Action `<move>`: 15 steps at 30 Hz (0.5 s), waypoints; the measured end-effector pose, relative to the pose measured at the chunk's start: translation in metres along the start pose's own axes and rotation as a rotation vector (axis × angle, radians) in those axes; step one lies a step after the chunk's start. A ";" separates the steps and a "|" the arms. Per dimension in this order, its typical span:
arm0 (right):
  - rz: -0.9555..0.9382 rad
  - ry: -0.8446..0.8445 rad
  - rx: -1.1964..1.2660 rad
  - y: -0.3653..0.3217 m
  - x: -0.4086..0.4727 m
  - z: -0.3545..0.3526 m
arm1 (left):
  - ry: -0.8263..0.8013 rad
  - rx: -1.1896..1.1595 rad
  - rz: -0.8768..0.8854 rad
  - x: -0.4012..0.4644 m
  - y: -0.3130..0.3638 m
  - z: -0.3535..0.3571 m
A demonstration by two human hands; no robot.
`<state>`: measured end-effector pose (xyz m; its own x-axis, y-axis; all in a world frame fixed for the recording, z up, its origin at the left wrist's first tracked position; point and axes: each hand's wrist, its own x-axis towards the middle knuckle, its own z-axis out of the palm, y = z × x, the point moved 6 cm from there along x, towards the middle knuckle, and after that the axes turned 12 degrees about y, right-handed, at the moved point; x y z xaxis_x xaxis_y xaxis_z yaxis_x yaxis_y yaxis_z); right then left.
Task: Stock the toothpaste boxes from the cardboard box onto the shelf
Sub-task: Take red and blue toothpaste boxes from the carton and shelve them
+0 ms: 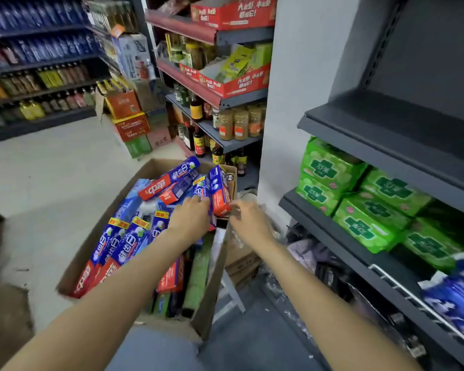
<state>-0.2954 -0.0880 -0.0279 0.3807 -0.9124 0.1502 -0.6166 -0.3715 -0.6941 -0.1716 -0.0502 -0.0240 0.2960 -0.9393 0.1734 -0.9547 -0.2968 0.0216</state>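
A shop aisle with a pale floor (51, 167) is filling the frame, dark metal shelving running along the right edge and rows of bottled drinks (38, 79) lining the racks at upper left. At centre, an open cardboard box (156, 167) is sitting on the floor, heaped with blue-and-red toothpaste boxes (126, 236) lying at loose angles. A person is reaching in with both bare arms from the bottom of the frame. The left hand (190, 212) is lying palm down on the pile near the box's far right corner, fingers resting on the cartons and, as far as the blurred view allows, clasping none. The right hand (248, 214) is hovering just right of it, its fingertips (233, 204) touching or pinching the lower end of one upright toothpaste box (220, 188) leaning against the box wall; whether it is gripped cannot be told. The two hands are sitting near each other but apart. On the shelf (359, 236) at right, green packs (370, 210) are stacked in rows, with a blurred blue pack (456, 293) at lower right. Jars and sauce bottles (236, 124) are standing on shelves behind the box, at upper centre.
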 end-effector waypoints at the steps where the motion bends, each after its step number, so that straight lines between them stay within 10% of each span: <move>1: 0.011 -0.004 -0.009 -0.005 0.009 0.013 | -0.006 -0.006 0.000 0.008 -0.017 0.006; 15: 0.338 0.113 -0.570 -0.040 0.073 0.123 | -0.144 -0.243 0.354 0.112 -0.145 0.057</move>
<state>-0.1583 -0.1183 -0.0751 0.0473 -0.9953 0.0844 -0.9684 -0.0664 -0.2404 0.0016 -0.1220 -0.0636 -0.0647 -0.9952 0.0734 -0.9725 0.0794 0.2191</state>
